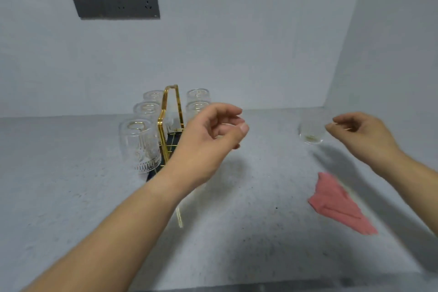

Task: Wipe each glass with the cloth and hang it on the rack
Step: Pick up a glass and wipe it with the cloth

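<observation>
A gold wire rack [168, 111] stands at the back middle of the grey counter, with several clear glasses hung upside down on it; the nearest one [139, 144] has an etched rim. My left hand [211, 135] hovers in front of the rack's right side, fingers curled and apart, holding nothing. One more clear glass [311, 129] stands upright on the counter at the right. My right hand [360, 135] is just right of that glass, fingers loosely bent, not touching it. The pink cloth [339, 204] lies flat on the counter below my right hand.
A grey wall runs behind the counter [71, 197] and a second wall closes the right side. A dark socket panel [116, 0] sits high on the back wall. The counter's front edge is at the bottom of the view.
</observation>
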A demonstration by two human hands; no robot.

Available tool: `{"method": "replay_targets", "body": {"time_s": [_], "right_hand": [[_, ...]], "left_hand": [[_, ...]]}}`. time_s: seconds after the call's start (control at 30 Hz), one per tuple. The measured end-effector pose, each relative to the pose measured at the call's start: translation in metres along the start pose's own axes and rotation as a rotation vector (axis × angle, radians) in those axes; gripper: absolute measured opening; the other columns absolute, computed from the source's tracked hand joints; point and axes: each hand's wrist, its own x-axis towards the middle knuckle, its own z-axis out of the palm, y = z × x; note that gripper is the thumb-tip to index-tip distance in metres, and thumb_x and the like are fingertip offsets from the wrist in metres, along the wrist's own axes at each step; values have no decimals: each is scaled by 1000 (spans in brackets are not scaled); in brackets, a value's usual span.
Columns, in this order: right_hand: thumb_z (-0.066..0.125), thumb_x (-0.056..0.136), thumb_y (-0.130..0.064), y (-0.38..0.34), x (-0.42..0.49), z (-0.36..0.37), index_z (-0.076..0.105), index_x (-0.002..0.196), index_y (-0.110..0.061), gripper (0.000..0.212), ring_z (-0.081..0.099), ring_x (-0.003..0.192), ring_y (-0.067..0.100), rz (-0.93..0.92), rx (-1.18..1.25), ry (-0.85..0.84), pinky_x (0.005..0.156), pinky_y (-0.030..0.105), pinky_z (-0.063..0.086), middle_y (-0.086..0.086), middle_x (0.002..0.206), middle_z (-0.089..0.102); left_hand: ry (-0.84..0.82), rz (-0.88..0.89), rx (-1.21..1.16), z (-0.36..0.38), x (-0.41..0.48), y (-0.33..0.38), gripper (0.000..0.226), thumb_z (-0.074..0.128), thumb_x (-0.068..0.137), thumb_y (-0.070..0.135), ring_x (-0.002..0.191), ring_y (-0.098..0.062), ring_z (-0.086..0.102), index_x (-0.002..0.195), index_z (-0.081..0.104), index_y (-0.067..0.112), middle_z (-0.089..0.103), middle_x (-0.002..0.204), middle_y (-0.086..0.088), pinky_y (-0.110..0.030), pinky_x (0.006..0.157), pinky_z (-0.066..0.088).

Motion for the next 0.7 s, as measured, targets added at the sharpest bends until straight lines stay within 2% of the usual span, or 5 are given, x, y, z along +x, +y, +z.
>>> {"method": "replay_targets", "body": {"time_s": [0.17, 0.27, 0.43, 0.6, 0.7], "right_hand": [[79, 87, -36, 48, 27, -10, 58, 132, -9, 57, 63, 81, 23, 160, -39, -56, 74, 34, 49, 8, 108, 67], [81, 83, -44, 73, 48, -7, 50, 140, -13, 72, 68, 104, 27, 199, -39, -117, 91, 41, 55, 9, 126, 63], [84, 81, -45, 89, 77, 11, 40, 151, -13, 89, 58, 125, 25, 169, -61, -191, 108, 41, 47, 8, 140, 55], [86, 78, -47, 108, 108, 22, 32, 157, -15, 101, 55, 133, 25, 84, -113, -237, 110, 41, 46, 7, 148, 52], [88, 75, -47, 118, 124, 27, 36, 155, -20, 99, 64, 121, 24, 38, -89, -245, 106, 46, 52, 5, 142, 57]], "left_hand": [[-138, -239, 68, 62, 32, -53, 27, 67, 98, 5, 95, -22, 64, 125, 61, 2, 66, 103, -12, -24, 80, 58], [-217, -365, 109, 93, 62, -93, 30, 72, 96, 16, 101, -22, 65, 123, 62, 9, 65, 99, -5, -34, 91, 58], [-262, -431, 129, 132, 110, -127, 98, 80, 63, 59, 124, -19, 63, 147, 49, 17, 60, 140, -5, -40, 109, 52], [-305, -442, 81, 165, 154, -153, 97, 77, 86, 55, 149, -19, 41, 162, 28, 19, 36, 166, -2, -44, 123, 35], [-353, -417, 130, 181, 171, -164, 108, 77, 81, 63, 153, -18, 34, 164, 22, 21, 30, 169, 0, -46, 125, 30]]}}
